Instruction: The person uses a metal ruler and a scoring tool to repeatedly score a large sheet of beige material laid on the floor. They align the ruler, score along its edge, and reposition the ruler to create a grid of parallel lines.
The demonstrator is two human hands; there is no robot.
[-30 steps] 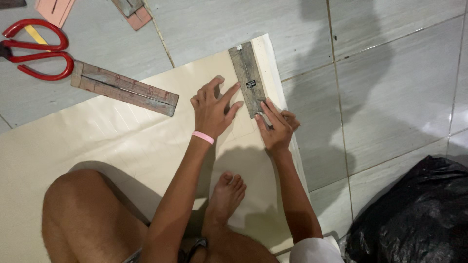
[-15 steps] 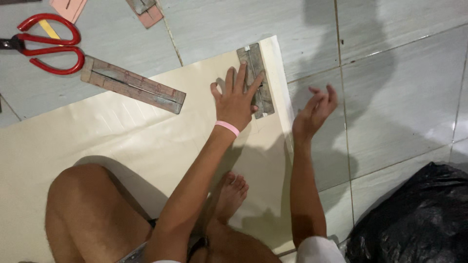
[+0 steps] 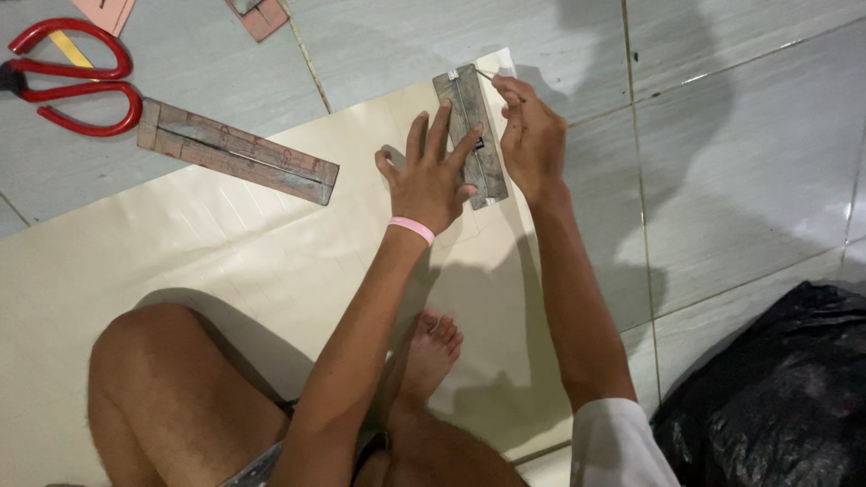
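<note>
Grey metal lies under your left hand [image 3: 431, 176]: you press it flat, fingers spread, on a short ruler [image 3: 470, 133] near the far corner of the cream sheet [image 3: 225, 243]. Your right hand [image 3: 530, 135] sits just beside the ruler's right edge, fingers pinched narrow on a thin tool [image 3: 487, 76] whose tip touches the sheet at the ruler's top; what kind of tool it is you cannot tell. A pink band [image 3: 411, 229] circles your left wrist. Your bare foot [image 3: 431, 352] rests on the sheet below. A longer ruler [image 3: 236, 151] lies across the sheet's far edge to the left, red scissors [image 3: 68, 86] on the tiles beyond, and a black bag [image 3: 776, 397] lies at the lower right.
</note>
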